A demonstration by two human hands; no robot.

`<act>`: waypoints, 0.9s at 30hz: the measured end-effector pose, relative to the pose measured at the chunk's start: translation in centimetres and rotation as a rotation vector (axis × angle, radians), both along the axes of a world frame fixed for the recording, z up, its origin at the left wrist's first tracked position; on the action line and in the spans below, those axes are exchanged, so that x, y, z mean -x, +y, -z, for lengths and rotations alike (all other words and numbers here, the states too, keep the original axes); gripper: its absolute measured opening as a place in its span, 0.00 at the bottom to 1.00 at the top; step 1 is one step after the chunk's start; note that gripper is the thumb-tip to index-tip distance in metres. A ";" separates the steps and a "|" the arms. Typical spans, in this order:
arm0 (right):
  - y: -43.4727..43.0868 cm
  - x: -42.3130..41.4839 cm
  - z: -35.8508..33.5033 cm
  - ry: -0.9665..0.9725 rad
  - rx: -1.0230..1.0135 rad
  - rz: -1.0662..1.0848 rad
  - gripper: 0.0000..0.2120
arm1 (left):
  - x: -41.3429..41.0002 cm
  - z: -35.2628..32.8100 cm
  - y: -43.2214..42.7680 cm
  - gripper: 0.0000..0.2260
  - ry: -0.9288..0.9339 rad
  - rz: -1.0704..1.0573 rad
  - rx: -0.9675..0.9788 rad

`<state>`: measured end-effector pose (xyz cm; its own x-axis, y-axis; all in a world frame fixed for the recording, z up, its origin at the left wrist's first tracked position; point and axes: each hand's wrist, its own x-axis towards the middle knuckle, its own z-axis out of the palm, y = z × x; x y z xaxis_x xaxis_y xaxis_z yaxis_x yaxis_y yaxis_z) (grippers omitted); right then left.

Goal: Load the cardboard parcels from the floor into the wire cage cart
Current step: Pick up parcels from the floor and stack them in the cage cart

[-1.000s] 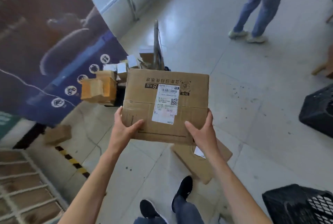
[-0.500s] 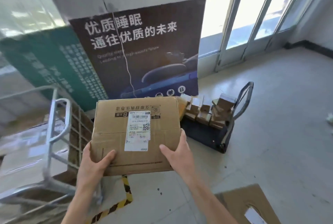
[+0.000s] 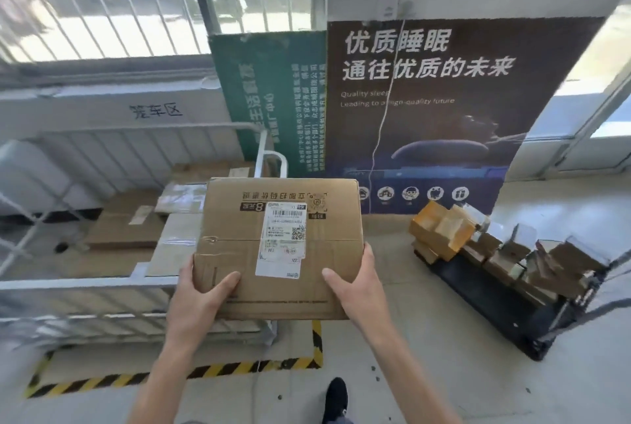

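Left hand (image 3: 201, 299) is gripped on the near left corner of the parcel (image 3: 235, 219), with the thumb laid across the top face and the fingers hidden underneath. Right hand (image 3: 356, 283) is held the same way on the near right corner.

The parcel is carried level in the air, off the floor (image 3: 444, 372), by the right end of the cart (image 3: 85, 284). In the head view its left part overlaps the cart's near rail. Whether it is already over the inside cannot be told. A white label (image 3: 281, 239) is stuck on the top face, and the print beside it reads upside down.

Flat boxes (image 3: 126, 229) are seen lying inside the cart's white wire sides. Striped tape (image 3: 239, 369) is laid on the floor around the cart's base.

To the right, well apart from the parcel, a black trolley (image 3: 495, 304) is piled with small boxes (image 3: 444, 229). Behind, a dark poster (image 3: 444, 137) and a green board (image 3: 273, 109) are set side by side against the wall. A black shoe (image 3: 336, 396) is noted at the bottom edge.
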<state>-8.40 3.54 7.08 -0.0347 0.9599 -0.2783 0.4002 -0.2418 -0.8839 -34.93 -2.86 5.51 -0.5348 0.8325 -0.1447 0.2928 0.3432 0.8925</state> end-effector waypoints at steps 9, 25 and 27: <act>8.7 14.6 1.0 0.053 0.006 -0.203 0.46 | 12.9 0.1 3.3 0.42 -0.016 -0.192 -0.022; 15.8 35.2 8.9 0.045 0.269 -0.324 0.49 | 34.3 5.6 9.8 0.51 -0.128 -0.336 0.299; 17.5 37.3 10.5 0.014 0.316 -0.282 0.49 | 37.0 7.7 12.2 0.51 -0.140 -0.299 0.312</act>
